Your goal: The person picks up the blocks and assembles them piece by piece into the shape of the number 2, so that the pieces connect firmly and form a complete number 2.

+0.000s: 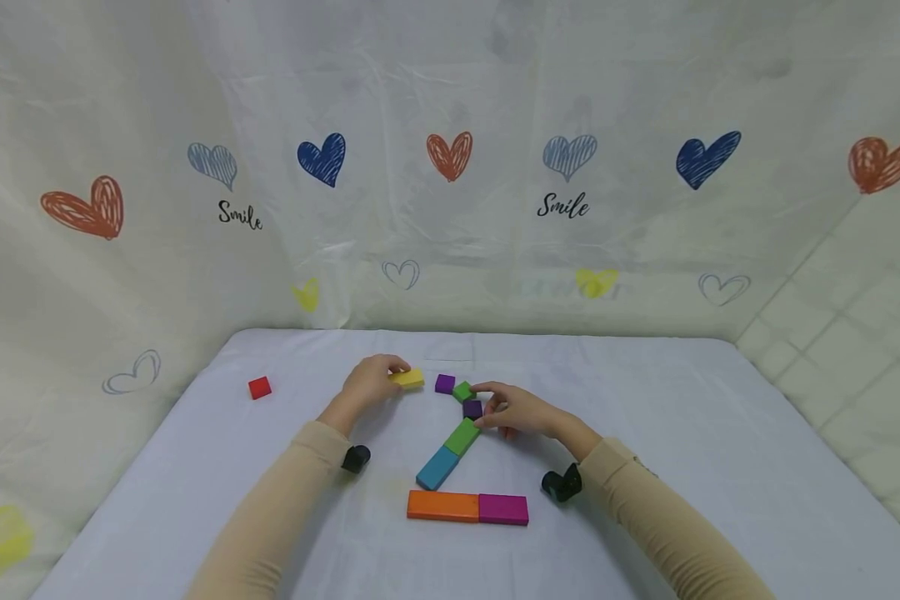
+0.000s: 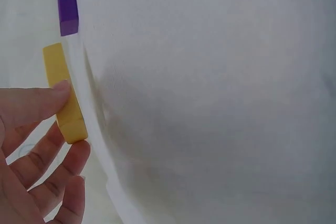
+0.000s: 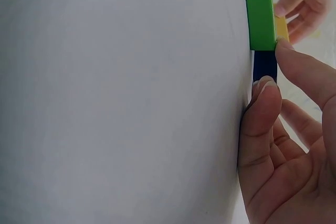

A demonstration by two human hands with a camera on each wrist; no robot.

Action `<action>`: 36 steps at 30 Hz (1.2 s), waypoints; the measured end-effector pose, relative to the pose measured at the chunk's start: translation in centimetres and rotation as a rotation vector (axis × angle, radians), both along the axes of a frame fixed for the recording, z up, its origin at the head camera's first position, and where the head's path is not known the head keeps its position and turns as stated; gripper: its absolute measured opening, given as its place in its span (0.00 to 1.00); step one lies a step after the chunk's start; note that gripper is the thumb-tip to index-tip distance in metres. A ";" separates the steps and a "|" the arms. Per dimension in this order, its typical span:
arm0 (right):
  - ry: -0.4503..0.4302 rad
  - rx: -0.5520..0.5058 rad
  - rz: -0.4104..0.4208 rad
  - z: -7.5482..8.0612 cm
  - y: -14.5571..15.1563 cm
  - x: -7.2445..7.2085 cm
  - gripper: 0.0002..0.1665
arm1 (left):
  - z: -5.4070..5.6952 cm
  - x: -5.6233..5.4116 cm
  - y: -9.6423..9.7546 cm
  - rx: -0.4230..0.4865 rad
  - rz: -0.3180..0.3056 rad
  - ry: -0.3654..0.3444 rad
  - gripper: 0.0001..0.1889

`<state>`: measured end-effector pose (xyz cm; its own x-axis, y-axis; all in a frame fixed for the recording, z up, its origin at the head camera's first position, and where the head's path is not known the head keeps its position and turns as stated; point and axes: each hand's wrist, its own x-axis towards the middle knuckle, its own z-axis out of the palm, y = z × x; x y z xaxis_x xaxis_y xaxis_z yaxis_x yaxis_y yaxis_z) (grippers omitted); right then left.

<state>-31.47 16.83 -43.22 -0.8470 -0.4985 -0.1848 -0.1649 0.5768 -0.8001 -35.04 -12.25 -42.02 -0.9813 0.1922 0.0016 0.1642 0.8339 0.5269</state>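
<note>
In the head view, my left hand (image 1: 373, 382) holds a yellow block (image 1: 408, 379), its thumb on one face and fingers curled behind. A purple cube (image 1: 445, 383) lies just beyond the block's end. My right hand (image 1: 521, 410) has thumb and index finger around a dark purple cube (image 1: 472, 409). Its index fingertip reaches a small green block (image 1: 463, 392); the thumb tip is at the corner of a longer green block (image 1: 462, 436). Those pieces run on to a blue block (image 1: 438, 468). The right wrist view shows the dark cube (image 3: 265, 65) partly hidden by a fingertip.
An orange block (image 1: 442, 506) and a magenta block (image 1: 503, 509) lie end to end nearer the front. A red cube (image 1: 259, 387) sits alone at far left on the white-covered table (image 1: 682, 433). Behind it hangs a white sheet (image 1: 495, 83) with printed hearts.
</note>
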 end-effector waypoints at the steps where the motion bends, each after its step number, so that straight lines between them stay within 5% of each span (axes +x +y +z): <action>1: 0.000 0.001 0.000 0.0 0.0 0.0 0.39 | 0.0 0.0 0.1 0.001 0.001 -0.002 0.20; 36: 0.004 0.016 -0.009 -0.1 -0.1 0.0 0.39 | -0.1 0.1 2.2 0.027 0.042 -0.046 0.19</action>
<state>-31.43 16.71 -43.37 -0.8522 -0.4878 -0.1894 -0.1628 0.5911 -0.7900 -34.91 -10.03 -42.16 -0.9877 0.1510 -0.0393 0.1040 0.8248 0.5558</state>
